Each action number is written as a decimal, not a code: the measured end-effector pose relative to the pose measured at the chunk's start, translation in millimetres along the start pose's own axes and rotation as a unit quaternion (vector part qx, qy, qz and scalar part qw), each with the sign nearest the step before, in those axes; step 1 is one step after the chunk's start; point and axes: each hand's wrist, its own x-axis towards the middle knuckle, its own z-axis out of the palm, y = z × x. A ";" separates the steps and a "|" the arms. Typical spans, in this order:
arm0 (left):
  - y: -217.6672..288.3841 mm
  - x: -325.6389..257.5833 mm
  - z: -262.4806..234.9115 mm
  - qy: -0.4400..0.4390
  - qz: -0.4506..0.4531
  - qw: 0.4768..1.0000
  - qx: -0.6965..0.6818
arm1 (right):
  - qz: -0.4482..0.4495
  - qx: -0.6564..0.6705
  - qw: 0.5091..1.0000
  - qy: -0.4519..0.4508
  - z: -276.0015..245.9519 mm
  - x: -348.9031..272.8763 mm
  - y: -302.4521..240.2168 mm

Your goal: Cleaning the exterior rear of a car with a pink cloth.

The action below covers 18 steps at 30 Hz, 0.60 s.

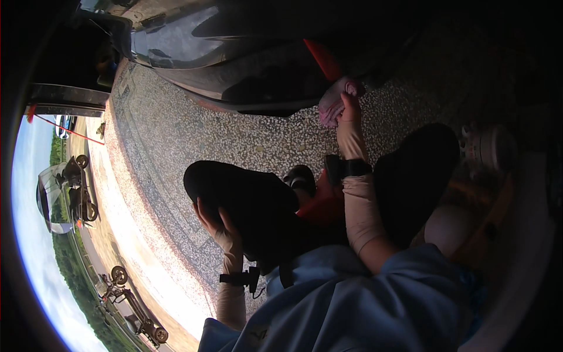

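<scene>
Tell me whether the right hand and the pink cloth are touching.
Touching. The head view shows it: the right hand holds the pink cloth, its fabric bunched in the grip with no gap visible between them.

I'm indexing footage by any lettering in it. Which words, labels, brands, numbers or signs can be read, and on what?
None can be read.
Blue shirt: a small dark mark, too unclear to make out.
Pink cloth in the right hand: no lettering visible.
Three-wheeled vehicle outside: too small to read any.
</scene>
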 end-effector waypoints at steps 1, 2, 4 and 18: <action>1.4 0.1 0.2 -0.001 -0.003 1.000 0.002 | -0.001 0.000 1.000 0.001 4.7 0.4 4.3; 3.8 1.0 3.5 -0.004 -0.005 1.000 0.000 | -0.065 -0.011 0.998 -0.020 6.5 4.7 7.6; 1.2 0.9 2.7 -0.002 -0.004 1.000 0.008 | -0.162 -0.065 0.982 -0.074 25.7 -8.4 6.8; 1.8 0.5 7.8 -0.008 -0.012 1.000 -0.025 | -0.078 -0.061 0.929 -0.357 81.1 -70.0 35.3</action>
